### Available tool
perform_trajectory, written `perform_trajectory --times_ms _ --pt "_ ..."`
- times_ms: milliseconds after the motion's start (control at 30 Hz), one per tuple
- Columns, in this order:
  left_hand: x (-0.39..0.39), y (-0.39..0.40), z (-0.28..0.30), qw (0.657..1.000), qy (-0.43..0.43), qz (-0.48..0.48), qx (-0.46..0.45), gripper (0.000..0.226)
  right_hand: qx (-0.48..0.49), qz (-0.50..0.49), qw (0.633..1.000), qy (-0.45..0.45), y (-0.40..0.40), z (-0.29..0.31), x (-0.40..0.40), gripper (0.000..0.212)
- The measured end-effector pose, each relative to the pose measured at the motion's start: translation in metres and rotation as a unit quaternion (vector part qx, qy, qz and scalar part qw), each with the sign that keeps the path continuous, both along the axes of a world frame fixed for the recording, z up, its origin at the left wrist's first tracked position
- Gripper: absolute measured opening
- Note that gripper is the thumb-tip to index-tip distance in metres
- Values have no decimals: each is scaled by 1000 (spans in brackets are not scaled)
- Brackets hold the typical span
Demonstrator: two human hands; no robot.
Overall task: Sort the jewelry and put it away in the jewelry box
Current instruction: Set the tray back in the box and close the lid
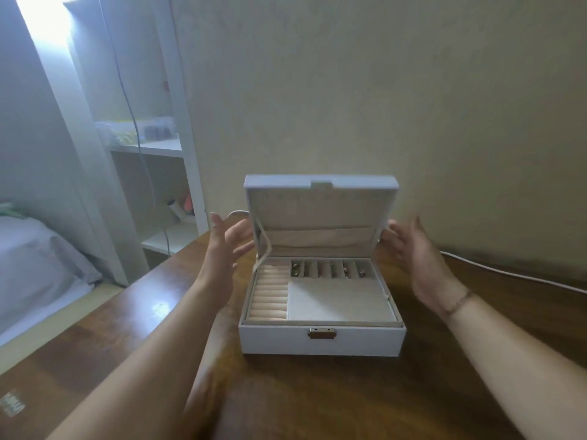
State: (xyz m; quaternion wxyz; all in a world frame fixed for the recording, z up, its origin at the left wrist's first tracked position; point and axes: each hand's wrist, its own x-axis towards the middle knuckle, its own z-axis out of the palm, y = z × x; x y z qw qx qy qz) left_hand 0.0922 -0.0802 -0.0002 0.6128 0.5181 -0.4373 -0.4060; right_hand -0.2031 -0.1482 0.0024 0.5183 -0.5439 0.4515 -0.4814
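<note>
A white jewelry box (322,341) stands on the wooden table (317,401), its lid (320,204) raised and tilted forward over the tray. The tray has a ring-roll section (270,295) at the left, a flat grey cover in the middle and a back row of narrow slots holding small jewelry pieces (330,268). My left hand (228,239) is beside the lid's left edge with fingers spread, holding nothing. My right hand (413,246) is at the lid's right edge, fingers straight, fingertips at or touching the lid. A thin bracelet circles the right wrist.
The wall rises just behind the box. A white cable (508,274) runs along the table's back right. A white shelf unit (152,147) stands at the left, with a bed (35,258) further left and lower.
</note>
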Motion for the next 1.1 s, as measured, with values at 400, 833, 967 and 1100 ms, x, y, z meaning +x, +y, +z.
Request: perform_trajectory --times_ms 400,833,967,1100 --pt "-28 80 -34 992 -111 12 58 67 5 33 999 4 82 -35 -4 42" --pt "-44 103 -66 968 -228 93 43 42 -104 -29 969 224 120 -57 3 72" --pt "-32 99 -68 962 -249 91 67 42 -142 -60 930 333 121 -58 7 69" --pt "-16 87 -65 951 -291 90 58 41 -153 -42 903 399 118 -54 11 72"
